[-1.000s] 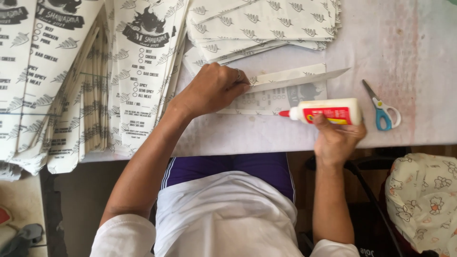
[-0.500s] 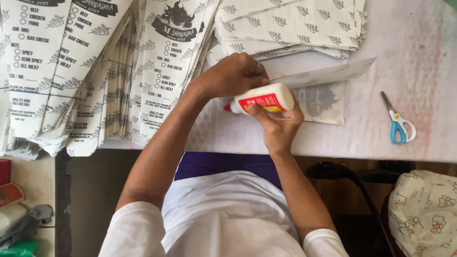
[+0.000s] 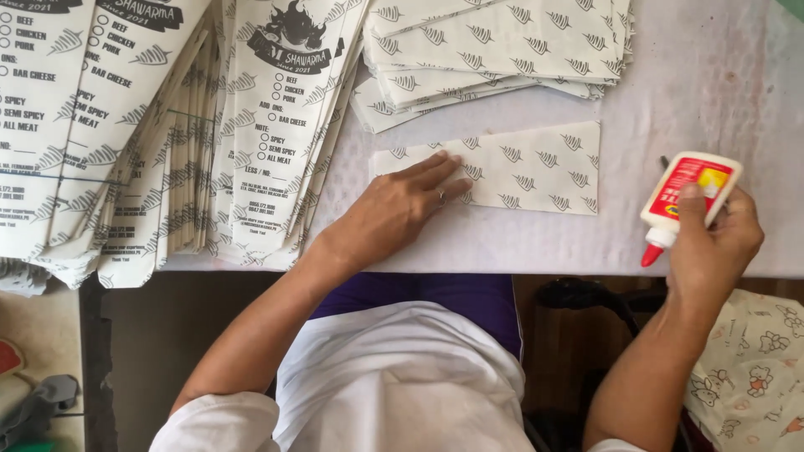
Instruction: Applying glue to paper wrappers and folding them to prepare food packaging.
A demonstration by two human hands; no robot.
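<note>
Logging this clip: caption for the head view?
Left hand flat on printed paper sheet; right hand holds glue bottle.

Bright, even daylight falls over the table (image 3: 729, 75), washing its white cover pale (no hard glare). Shadows are soft and short under the left hand (image 3: 398, 209). Focus is sharp throughout, with slight stretching toward the edges.
</note>
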